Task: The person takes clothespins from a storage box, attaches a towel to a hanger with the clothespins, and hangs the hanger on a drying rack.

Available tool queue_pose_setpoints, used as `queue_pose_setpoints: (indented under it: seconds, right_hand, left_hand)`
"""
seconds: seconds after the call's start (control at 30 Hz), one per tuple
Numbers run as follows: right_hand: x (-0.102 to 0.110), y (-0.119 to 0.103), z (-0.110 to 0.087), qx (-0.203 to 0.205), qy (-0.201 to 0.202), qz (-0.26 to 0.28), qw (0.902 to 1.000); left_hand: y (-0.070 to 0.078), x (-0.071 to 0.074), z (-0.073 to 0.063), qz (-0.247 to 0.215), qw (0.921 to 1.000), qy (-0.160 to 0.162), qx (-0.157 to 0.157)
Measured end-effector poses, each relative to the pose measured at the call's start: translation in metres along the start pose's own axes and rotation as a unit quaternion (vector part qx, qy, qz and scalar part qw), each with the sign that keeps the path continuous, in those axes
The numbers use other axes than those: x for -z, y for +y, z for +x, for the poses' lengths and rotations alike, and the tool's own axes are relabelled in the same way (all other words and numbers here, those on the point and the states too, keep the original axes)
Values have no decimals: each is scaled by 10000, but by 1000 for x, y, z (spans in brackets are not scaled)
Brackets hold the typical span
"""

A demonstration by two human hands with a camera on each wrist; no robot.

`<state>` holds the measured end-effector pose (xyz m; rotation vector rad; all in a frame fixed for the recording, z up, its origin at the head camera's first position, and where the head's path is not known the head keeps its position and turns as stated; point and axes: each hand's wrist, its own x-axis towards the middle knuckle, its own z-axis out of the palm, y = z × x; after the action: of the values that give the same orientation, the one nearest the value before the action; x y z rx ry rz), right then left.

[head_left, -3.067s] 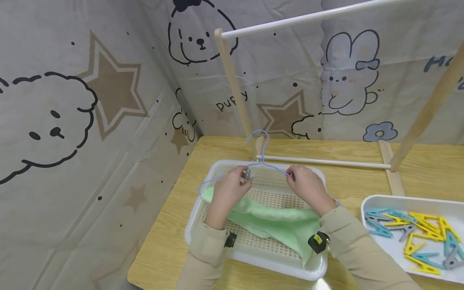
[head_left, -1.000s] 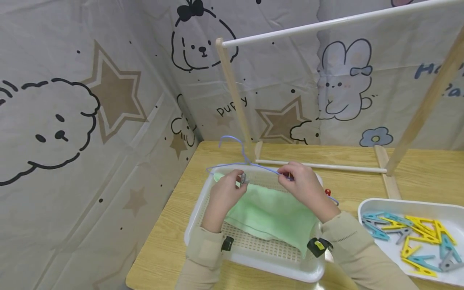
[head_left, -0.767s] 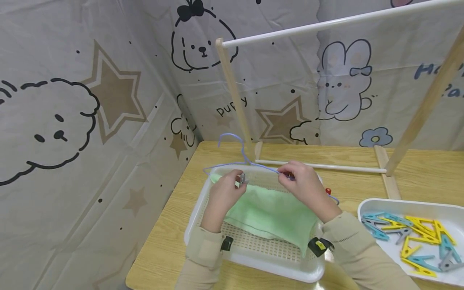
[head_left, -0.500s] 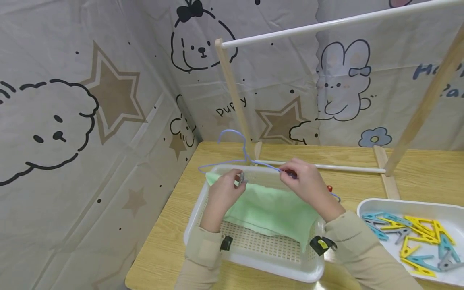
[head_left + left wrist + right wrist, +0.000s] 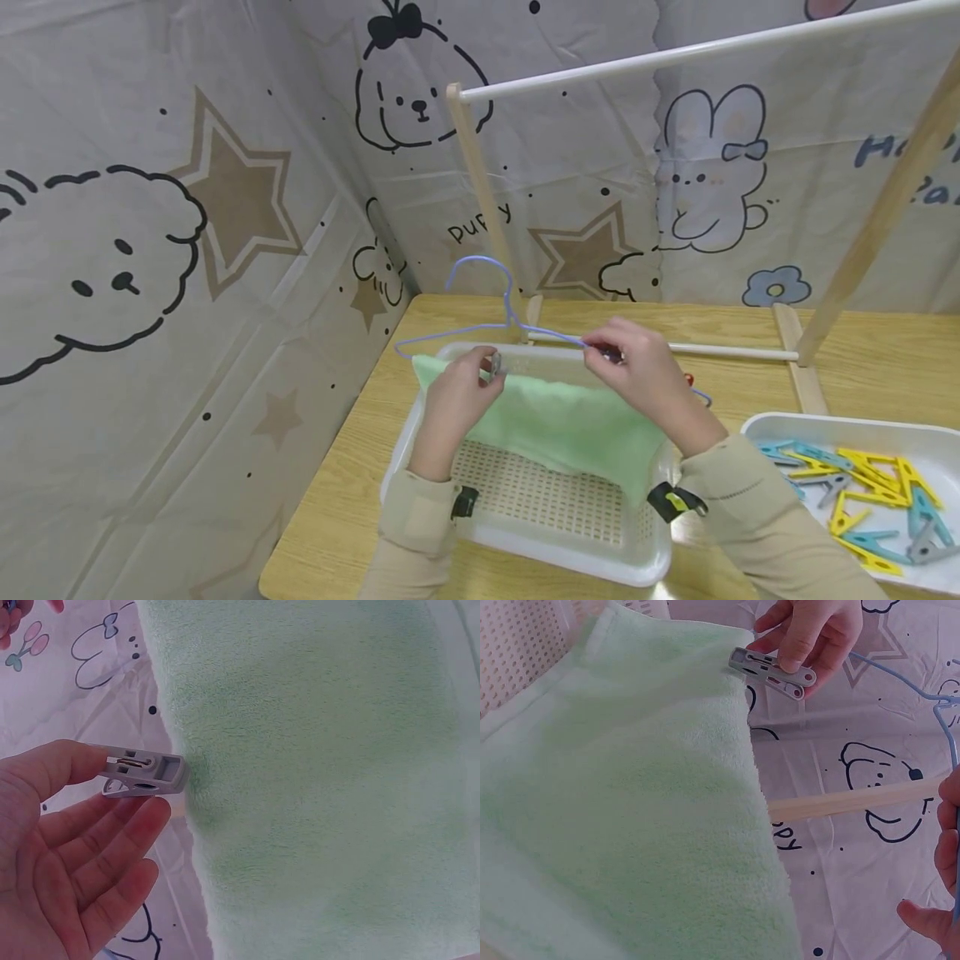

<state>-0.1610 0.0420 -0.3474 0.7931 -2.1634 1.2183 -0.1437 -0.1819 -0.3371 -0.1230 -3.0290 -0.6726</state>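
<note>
While on clip (image 5: 142,771), left hand (image 5: 456,400) half-curled

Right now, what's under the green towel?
Part of the white basket shows there, its bottom full of little holes. The green towel hides the bottom farther back, so I can't tell whether anything is hiding there.

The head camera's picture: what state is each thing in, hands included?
Left hand: pinching a grey clip
Grey clip: nose at the edge of the towel
Towel: hanging, slack, over the basket
Right hand: gripping the hanger
Hanger: hook upward, off the rack
Rack: standing upright
Basket: on the table
Loose clips: piled in the tray
</note>
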Motion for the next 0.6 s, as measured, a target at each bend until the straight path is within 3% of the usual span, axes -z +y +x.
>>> queue_pose_setpoints:
  seconds: [0.4,0.6]
  right_hand:
    - [13,-3,7,399,276,-18,9988]
    - [19,-6,10,358,299,49,9989]
  left_hand:
    - [2,6,0,-61,9998,196,-83]
    - [4,10,0,-91,9992,359,-177]
